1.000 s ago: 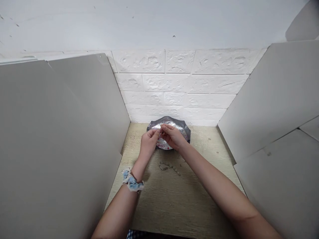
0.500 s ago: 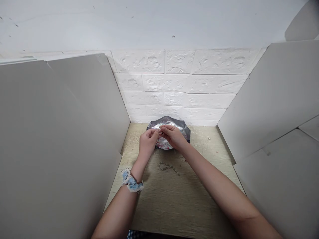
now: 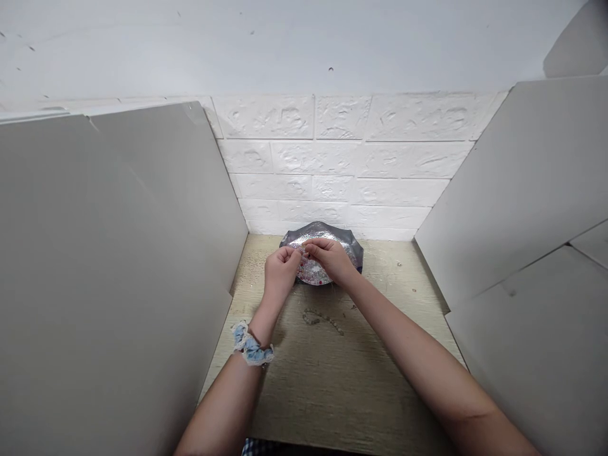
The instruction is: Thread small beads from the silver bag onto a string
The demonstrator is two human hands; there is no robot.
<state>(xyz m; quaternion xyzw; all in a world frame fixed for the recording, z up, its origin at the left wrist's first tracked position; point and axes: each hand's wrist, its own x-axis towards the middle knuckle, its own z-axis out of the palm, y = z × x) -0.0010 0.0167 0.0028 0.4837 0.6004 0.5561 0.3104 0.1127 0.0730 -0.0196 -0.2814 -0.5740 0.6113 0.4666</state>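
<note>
My left hand and my right hand meet fingertip to fingertip over a dark pouch with a silvery lining. Small beads, mostly pale with some pink and red, lie inside it. Both hands are closed in a pinch. What sits between the fingertips is too small to make out. Nearer to me on the table is a strand of small pale beads, curved into a loop at its left end. Around my left wrist is a blue scrunchie with white lace edging.
A pale wooden table runs back to a white brick-patterned wall. Tall grey panels stand on the left and right. Tiny bits lie on the tabletop at the right.
My left hand has shifted very slightly left, a little apart from the right fingertips. My right hand, the pouch and the bead strand look the same.
</note>
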